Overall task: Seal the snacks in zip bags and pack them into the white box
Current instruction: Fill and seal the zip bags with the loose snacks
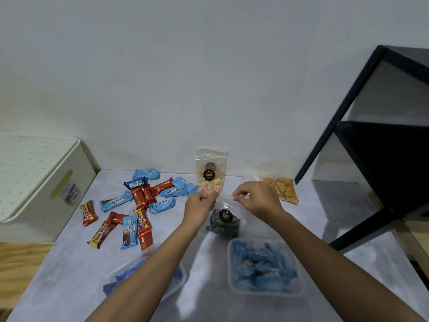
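My left hand (202,202) and my right hand (256,199) pinch the two top corners of a clear zip bag (226,201), held upright above the table. Dark round snacks with a black label (224,219) sit in the bottom of that bag. Behind it a clear pouch of pale biscuits (210,174) leans upright against the wall. A bag of orange stick snacks (283,188) lies flat to the right. Loose red and blue wrapped bars (139,203) are scattered on the left. The white box (34,180) stands at the far left with its lid on.
Two clear plastic tubs of blue-wrapped snacks sit near me, one (264,267) under my right arm, the other (120,278) partly hidden by my left arm. A black metal shelf frame (371,140) rises at the right. The table's grey top (69,270) ends at a wooden floor on the left.
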Action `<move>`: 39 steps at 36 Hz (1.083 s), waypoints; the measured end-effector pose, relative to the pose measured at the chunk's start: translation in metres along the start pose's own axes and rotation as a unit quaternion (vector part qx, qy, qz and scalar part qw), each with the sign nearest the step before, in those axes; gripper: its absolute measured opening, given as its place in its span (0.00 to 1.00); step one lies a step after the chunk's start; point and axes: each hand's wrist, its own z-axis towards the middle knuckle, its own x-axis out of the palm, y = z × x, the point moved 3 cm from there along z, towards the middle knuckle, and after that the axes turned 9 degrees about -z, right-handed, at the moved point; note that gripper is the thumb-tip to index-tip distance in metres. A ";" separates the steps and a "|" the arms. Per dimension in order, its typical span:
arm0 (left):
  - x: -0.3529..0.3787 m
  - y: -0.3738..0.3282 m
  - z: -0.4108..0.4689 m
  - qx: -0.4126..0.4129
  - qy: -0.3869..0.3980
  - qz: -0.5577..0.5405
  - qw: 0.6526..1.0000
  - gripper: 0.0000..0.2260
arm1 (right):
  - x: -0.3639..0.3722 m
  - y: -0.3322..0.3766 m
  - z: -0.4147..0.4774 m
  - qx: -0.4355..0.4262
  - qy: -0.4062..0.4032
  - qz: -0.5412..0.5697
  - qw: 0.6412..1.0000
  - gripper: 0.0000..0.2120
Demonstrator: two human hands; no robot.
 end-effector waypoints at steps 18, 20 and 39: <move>-0.004 -0.006 -0.005 -0.031 0.109 -0.173 0.978 0.05 | 0.016 0.006 0.004 0.019 0.172 0.268 0.948 0.06; -0.005 -0.007 -0.006 -0.031 0.114 -0.171 0.978 0.05 | 0.015 0.010 0.004 0.024 0.185 0.275 0.943 0.06; -0.010 -0.013 -0.008 -0.077 0.186 -0.184 0.962 0.07 | 0.026 0.020 0.003 0.008 0.212 0.243 0.947 0.11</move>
